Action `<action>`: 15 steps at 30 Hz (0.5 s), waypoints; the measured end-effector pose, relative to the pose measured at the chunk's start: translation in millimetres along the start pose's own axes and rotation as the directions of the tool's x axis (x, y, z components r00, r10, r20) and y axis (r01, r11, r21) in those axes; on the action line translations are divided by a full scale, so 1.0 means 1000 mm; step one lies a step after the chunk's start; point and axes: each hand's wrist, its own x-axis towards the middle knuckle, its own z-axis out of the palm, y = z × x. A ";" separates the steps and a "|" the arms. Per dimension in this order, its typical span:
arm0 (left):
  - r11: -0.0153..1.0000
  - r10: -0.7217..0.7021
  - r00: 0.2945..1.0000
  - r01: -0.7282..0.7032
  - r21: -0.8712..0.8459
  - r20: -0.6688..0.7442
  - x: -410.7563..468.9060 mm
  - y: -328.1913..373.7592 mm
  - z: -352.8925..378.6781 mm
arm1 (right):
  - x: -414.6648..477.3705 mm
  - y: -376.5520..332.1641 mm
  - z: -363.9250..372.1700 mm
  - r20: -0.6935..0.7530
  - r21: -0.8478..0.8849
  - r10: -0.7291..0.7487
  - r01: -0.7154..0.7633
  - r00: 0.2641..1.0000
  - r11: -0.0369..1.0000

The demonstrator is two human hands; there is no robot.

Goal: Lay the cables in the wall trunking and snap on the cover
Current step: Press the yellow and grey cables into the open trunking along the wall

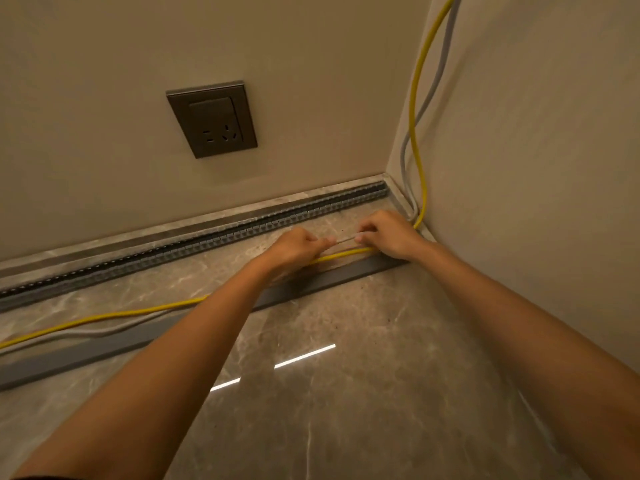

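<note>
Early stage, by the look of it. Trunking (194,245) open along the foot of the wall, from left edge to the corner at right of centre, slotted and with no cable visibly inside. Grey cable (344,239) pinched taut between both hands at centre frame: left hand (294,249) closed on one end of the short span, right hand (388,233) on the other, just below the trunking. Yellow cable (104,316) loose on the floor, passing under the hands, then climbing the corner at upper right beside the grey. Cover (90,353) flat on the floor, lower left to centre, apart from the trunking. Left to do, judging so: both cables seated, cover snapped on.

Floor (346,393) glossy marbled stone with light streaks reflected. Walls (104,64) plain beige; dark socket (212,119) upper left of centre.
</note>
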 end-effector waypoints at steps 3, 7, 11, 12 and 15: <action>1.000 0.013 0.994 -0.012 0.010 -0.109 0.009 -0.002 -0.002 | 0.008 -0.004 -0.008 -0.026 0.036 -0.025 0.026 0.999 0.999; 0.994 0.105 0.918 -0.091 0.053 -0.383 0.019 -0.005 -0.015 | 0.024 0.004 -0.017 -0.030 -0.018 -0.041 0.040 0.999 0.999; 0.968 0.138 0.885 -0.027 0.248 -0.445 0.029 -0.016 -0.032 | 0.040 0.020 -0.016 -0.122 -0.072 -0.023 0.014 0.992 0.997; 0.962 0.141 0.887 -0.017 0.274 -0.440 0.031 -0.018 -0.033 | 0.045 0.023 -0.014 -0.166 -0.098 -0.015 -0.002 0.986 0.995; 0.958 0.161 0.889 -0.035 0.286 -0.428 0.036 -0.023 -0.029 | 0.055 0.028 -0.010 -0.218 -0.159 0.008 -0.044 0.976 0.986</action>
